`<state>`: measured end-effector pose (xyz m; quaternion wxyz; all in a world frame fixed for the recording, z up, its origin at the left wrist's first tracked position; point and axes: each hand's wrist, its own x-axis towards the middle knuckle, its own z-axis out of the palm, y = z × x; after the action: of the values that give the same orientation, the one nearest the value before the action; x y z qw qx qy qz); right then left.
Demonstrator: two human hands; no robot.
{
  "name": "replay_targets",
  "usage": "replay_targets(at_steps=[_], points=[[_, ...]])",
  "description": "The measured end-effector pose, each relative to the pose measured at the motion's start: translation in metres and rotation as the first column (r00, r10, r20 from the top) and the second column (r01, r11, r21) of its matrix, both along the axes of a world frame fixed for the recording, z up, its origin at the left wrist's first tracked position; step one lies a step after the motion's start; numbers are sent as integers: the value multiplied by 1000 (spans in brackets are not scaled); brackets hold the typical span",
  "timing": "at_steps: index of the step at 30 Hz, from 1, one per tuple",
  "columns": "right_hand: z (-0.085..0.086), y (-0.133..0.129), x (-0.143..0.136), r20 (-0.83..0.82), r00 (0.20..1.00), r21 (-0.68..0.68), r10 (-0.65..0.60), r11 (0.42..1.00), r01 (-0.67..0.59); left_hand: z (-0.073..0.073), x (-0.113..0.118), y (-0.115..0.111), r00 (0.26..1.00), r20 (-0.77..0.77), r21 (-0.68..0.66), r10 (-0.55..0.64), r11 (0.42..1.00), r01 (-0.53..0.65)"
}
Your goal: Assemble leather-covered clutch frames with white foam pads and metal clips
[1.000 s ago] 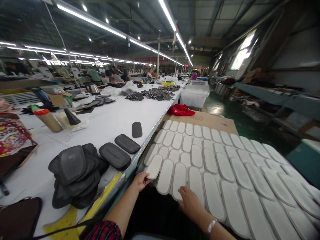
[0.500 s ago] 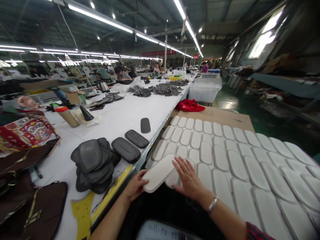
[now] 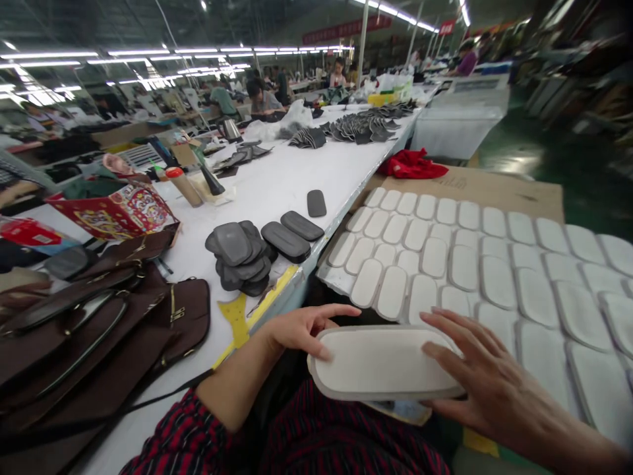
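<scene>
A white oval pad (image 3: 380, 364) with a grey rim is held level over my lap. My left hand (image 3: 309, 330) pinches its left end, thumb on the white face and index finger stretched along the top edge. At the right end, my right hand (image 3: 479, 369) has its fingers on the face and lower edge, gripping it. Rows of similar white pads (image 3: 463, 266) lie on the board to the right. On the white table (image 3: 277, 191) sit a pile of dark grey pads (image 3: 232, 245) and a few separate dark pads (image 3: 287, 240).
Brown bags (image 3: 188, 313) and a red patterned box (image 3: 128, 211) occupy the left. A yellow piece (image 3: 236, 318) lies at the table edge. Farther off are a red cloth (image 3: 415, 163), a clear plastic bin (image 3: 455, 125) and several people at work.
The held pad has come toward my body and turned level. My right hand, earlier spread over its far end, now grips the right end. The view has shifted left and down.
</scene>
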<state>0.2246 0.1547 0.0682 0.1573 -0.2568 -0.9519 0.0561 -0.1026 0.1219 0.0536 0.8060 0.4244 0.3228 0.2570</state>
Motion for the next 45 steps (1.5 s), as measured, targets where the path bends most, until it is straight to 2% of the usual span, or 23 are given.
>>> replay_targets(at_steps=[3,6,8,10,11,12,14,15,16,17,19,22,25,28,30,33,36,39,45], points=[[-1,-6,4,-28,999,-35,-30,999,29,5,7,1,998,18,-8,-56,998,57],[-6,-10,7,-1,995,-224,-105,969,102,3,15,5,993,121,-5,-16,1000,16],[-11,-11,10,16,984,-358,-176,918,170,1,19,10,975,204,14,83,996,-88],[-19,-11,16,8,967,-475,-253,850,226,-4,17,14,926,260,31,275,956,-293],[-24,-11,20,-8,957,-529,-289,814,241,-9,14,15,877,262,36,404,904,-427],[-29,-13,25,-28,949,-582,-315,777,241,-15,9,13,809,236,38,539,827,-562],[-38,-20,31,-56,940,-682,-338,700,211,-34,0,2,637,102,50,764,635,-771],[-43,-25,32,-59,941,-720,-333,668,191,-46,-3,-7,562,2,53,827,561,-826],[-47,-31,31,-48,946,-742,-319,645,180,-59,-4,-18,509,-99,46,855,514,-856],[-50,-36,27,-27,953,-746,-301,641,181,-71,-3,-31,489,-188,16,852,501,-866],[-56,-46,16,33,962,-695,-272,685,217,-92,7,-58,508,-290,-89,811,505,-858],[-63,-52,-4,89,965,-562,-248,787,255,-108,30,-86,573,-247,-192,781,541,-819],[-69,-49,-15,93,974,-451,-208,863,227,-103,45,-96,577,-194,-99,793,570,-816],[-71,-44,-19,91,978,-335,-187,919,207,-92,47,-95,543,-269,87,795,582,-808],[-72,-41,-21,92,980,-254,-174,948,192,-86,46,-93,541,-326,192,775,615,-765],[-74,-40,-23,101,984,-159,-145,974,160,-85,48,-91,518,-412,249,749,640,-727],[-78,-44,-22,117,986,-114,-120,984,134,-92,51,-89,460,-470,255,753,615,-746],[-83,-48,-21,128,985,-92,-115,988,127,-97,54,-90,433,-460,257,775,583,-771],[-84,-46,-26,139,986,-120,-90,987,107,-102,54,-92,427,-424,212,798,546,-810]])
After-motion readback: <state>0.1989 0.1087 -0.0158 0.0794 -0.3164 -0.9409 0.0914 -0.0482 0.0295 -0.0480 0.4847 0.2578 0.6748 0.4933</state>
